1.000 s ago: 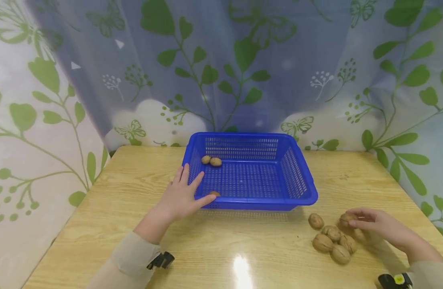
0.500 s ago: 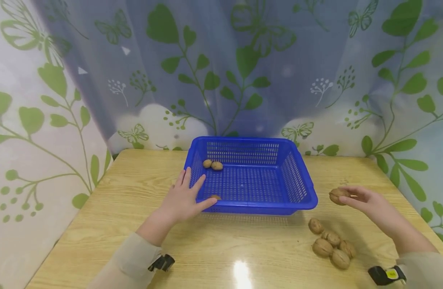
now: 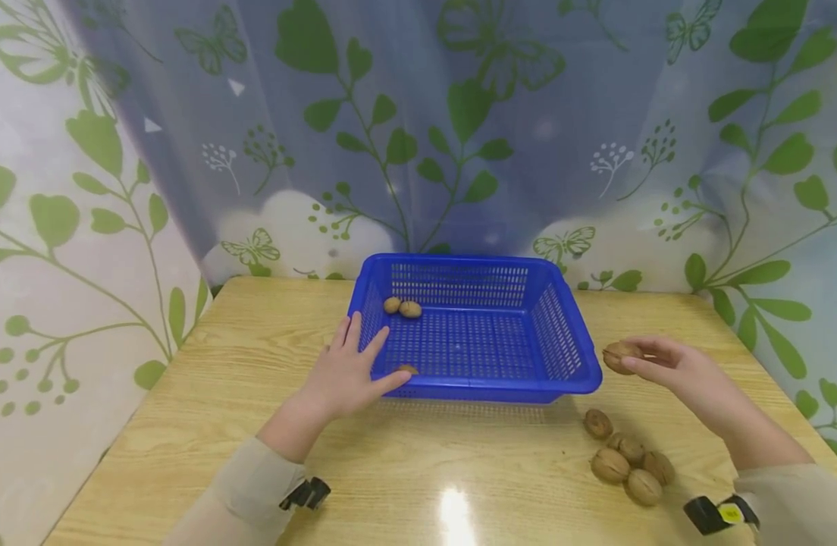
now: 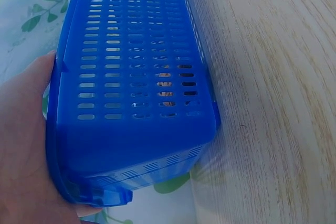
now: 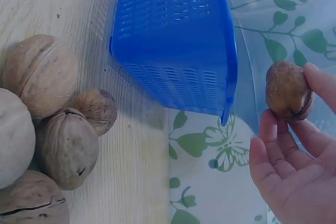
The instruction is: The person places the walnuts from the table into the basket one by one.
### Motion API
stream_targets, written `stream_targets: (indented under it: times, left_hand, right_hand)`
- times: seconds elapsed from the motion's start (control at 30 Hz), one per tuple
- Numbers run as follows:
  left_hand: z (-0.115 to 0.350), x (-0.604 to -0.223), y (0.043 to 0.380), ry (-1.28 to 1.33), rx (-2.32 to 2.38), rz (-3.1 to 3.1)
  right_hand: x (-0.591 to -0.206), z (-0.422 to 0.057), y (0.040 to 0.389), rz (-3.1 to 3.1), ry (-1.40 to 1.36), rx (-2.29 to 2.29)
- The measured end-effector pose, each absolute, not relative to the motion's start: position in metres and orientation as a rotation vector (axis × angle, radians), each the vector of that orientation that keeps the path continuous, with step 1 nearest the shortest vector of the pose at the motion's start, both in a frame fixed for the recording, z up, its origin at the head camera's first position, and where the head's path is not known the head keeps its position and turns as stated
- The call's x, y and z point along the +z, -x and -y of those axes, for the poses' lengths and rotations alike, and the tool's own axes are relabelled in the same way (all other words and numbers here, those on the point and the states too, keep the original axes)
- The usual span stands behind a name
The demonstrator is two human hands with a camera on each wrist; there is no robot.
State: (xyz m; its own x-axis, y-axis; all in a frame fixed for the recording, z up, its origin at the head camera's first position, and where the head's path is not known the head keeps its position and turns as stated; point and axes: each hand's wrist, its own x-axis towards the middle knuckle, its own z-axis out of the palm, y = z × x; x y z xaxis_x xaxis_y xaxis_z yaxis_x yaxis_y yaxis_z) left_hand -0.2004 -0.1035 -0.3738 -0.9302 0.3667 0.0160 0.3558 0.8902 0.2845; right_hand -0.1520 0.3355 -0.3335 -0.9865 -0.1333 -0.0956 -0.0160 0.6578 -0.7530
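A blue plastic basket (image 3: 473,384) stands on the table, with two walnuts (image 3: 409,309) in its back left corner and another partly hidden behind its front wall. My left hand (image 3: 343,375) rests with spread, straight fingers on the basket's front left rim. Between thumb and fingertips my right hand (image 3: 684,371) pinches a walnut (image 3: 620,357), raised off the table just right of the basket. In the right wrist view that walnut (image 5: 289,90) is brown, with a dark seam low on one side. Nearer me lies a cluster of several walnuts (image 3: 610,465).
The wooden table (image 3: 241,334) reaches back to a curtain (image 3: 418,152) printed with leaves and butterflies. The walnut cluster sits in front of the basket's right corner. Each wrist carries a small black camera (image 3: 305,494).
My right hand has lifted a walnut from beside the cluster and carried it up and left toward the basket's right rim. The left hand stays on the rim.
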Motion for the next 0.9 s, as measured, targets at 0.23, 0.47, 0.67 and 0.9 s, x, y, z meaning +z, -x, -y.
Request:
stream_targets:
  times: [0.23,0.47,0.67,0.9]
  left_hand:
    - [0.103,-0.373,0.201,-0.592,0.444,-3.023]
    - [0.104,-0.374,0.201,-0.590,0.454,-3.014]
    - [0.106,-0.375,0.202,-0.591,0.460,-3.015]
    - [0.104,-0.374,0.201,-0.599,0.445,-3.023]
  right_hand:
    - [-0.327,-0.326,0.166,-2.725,0.209,-1.255]
    - [-0.313,-0.305,0.190,-2.676,0.288,-1.269]
    - [-0.304,-0.285,0.214,-2.635,0.297,-1.274]
    - [-0.304,-0.266,0.241,-2.590,0.295,-1.313]
